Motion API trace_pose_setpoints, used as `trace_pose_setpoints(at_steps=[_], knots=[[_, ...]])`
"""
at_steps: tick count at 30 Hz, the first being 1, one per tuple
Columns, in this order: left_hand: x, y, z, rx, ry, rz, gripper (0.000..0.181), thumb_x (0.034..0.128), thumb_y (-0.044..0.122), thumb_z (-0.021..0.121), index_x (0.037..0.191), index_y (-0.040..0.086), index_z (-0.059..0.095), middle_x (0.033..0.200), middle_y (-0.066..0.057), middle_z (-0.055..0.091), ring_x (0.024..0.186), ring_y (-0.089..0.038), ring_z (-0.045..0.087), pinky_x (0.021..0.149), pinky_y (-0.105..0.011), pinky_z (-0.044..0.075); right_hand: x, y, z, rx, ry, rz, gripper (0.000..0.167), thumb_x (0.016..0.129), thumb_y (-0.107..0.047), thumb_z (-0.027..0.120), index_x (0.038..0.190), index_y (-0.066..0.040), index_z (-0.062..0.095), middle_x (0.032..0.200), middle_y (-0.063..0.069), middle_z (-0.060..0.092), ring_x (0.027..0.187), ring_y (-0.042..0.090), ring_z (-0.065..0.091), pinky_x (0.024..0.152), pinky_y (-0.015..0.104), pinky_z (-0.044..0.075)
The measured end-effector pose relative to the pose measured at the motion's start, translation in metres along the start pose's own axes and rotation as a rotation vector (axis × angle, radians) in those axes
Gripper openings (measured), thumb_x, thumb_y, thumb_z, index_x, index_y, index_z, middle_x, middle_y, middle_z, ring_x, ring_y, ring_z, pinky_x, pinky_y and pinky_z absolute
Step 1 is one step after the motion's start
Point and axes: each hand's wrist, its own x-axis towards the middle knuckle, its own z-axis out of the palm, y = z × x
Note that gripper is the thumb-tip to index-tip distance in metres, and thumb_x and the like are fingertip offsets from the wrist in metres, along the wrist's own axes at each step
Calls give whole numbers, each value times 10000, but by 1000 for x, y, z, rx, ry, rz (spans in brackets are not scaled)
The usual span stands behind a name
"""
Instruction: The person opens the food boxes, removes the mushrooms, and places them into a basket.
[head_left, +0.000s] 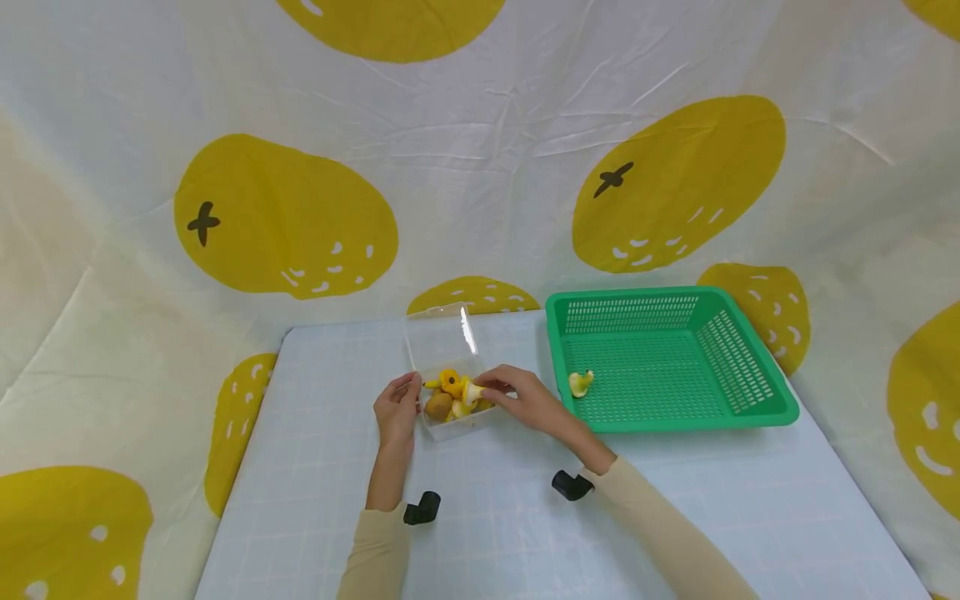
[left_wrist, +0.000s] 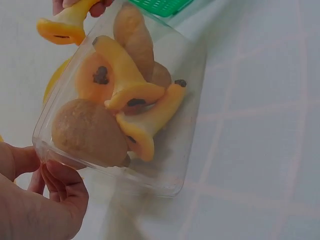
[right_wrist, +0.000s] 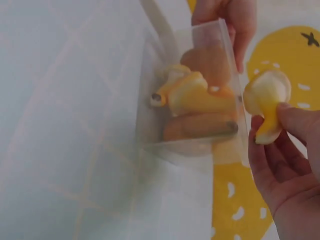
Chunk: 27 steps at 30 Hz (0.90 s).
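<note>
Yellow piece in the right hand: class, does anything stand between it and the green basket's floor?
Yes: the side wall of the green basket, on the side nearer the right hand. The yellow piece would probably need lifting over it. Nothing else visible blocks the way.

Soft head-view light, white glare on clear lid (head_left: 441, 340), dim wrist views, right one perhaps blurred

The basket (head_left: 675, 422) is green, the box (head_left: 457, 429) clear, the mushroom shapes (right_wrist: 270, 92) yellow and cream with dark marks, the lumps (left_wrist: 87, 132) brown, the sleeves (head_left: 378, 550) beige, the desk (left_wrist: 260, 155) pale blue with a faint pinkish grid, and the backdrop (head_left: 480, 208) whitish with mustard-yellow fruit prints.
</note>
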Motion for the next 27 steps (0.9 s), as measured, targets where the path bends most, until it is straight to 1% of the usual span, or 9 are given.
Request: trace_pose_setpoints(at_steps=[5,8,11,14,17,22,27], knots=[[0,1,-1,6,3,-9,315,999,242,705,1236,35,693,1028,-58,648,828,-220,543,640,-186,490,-8,4,-14,4,11,7,212,1000,-97,675,1190,-10,709,1146,108,720,1008,227,693,883,300,574],[0,0,-1,1,2,-9,311,998,232,707,1230,26,692,1019,-56,652,861,-237,551,637,-184,491,-13,1,-22,38,-6,41,215,985,-108,697,1177,-13,721,1132,96,724,1000,218,692,875,305,577],[0,-1,-1,-10,-4,-1,318,994,223,711,1229,9,688,1004,-47,656,870,-220,559,631,-178,493,-17,0,-29,76,-3,76,227,977,-103,707,1179,-2,722,1133,90,722,999,209,685,874,304,577],[1,-1,-1,-34,-14,13,321,988,202,717,1225,-12,684,979,-32,653,853,-178,557,620,-168,488,-20,3,-34,100,30,82,223,972,-88,710,1177,0,724,1143,97,722,1018,214,685,873,297,578],[2,-2,-2,-61,-17,26,312,985,165,717,1219,-39,679,942,-22,652,826,-141,549,606,-168,481,-22,6,-38,131,55,72,225,958,-61,721,1175,-1,726,1158,119,722,1046,247,688,884,298,575],[3,-2,-3,-56,-2,23,288,987,156,713,1206,-31,689,927,-14,652,801,-130,545,601,-173,482,-24,9,-47,152,72,77,239,958,-53,719,1189,9,726,1179,152,721,1084,300,688,894,291,571],[2,-3,-2,-44,-9,28,296,992,175,710,1210,-23,688,941,-26,645,792,-147,536,613,-177,488,-29,9,-61,148,127,123,226,997,-100,683,1201,-11,721,1194,145,710,1098,296,679,897,258,560]])
